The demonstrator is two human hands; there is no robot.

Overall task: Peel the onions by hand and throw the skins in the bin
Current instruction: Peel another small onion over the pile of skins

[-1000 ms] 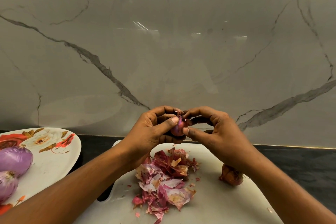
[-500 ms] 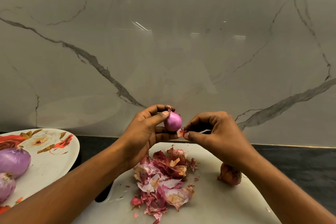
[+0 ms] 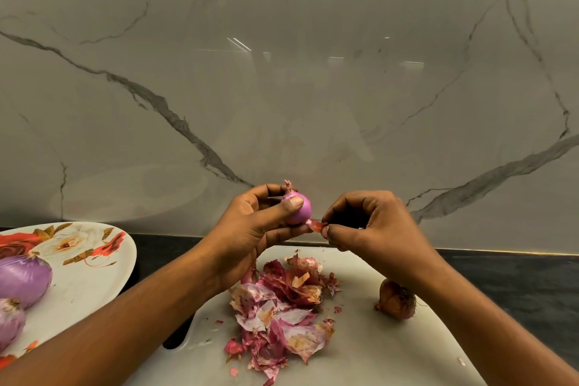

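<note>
A heap of skins point(image 3: 282, 307) lay on the board point(image 3: 376, 363), spreading from its middle toward the near edge, with loose crumbs scattered round it. Near the board's right edge sat an unpeeled onion point(image 3: 396, 302), well apart from the heap. To the left of the board, a flowered plate point(image 3: 84, 291) carried peeled onions point(image 3: 23, 279) at its left edge, the nearer one cut off by the frame. Above the board's far edge the left hand point(image 3: 250, 229) gripped a small onion point(image 3: 299, 208), with the thumb pressed across its front, curled fingers behind and beneath it, and its dry tip pointing up. Just beside it, the right hand point(image 3: 372, 226) had all its fingers curled in. Its thumb and forefinger pinched a scrap point(image 3: 315, 225) of skin that touched the small onion's lower right side. Whether the scrap was attached there could not be told. The dark counter point(image 3: 517, 279) ran beyond the board and plate to a marble wall point(image 3: 282, 88).
</note>
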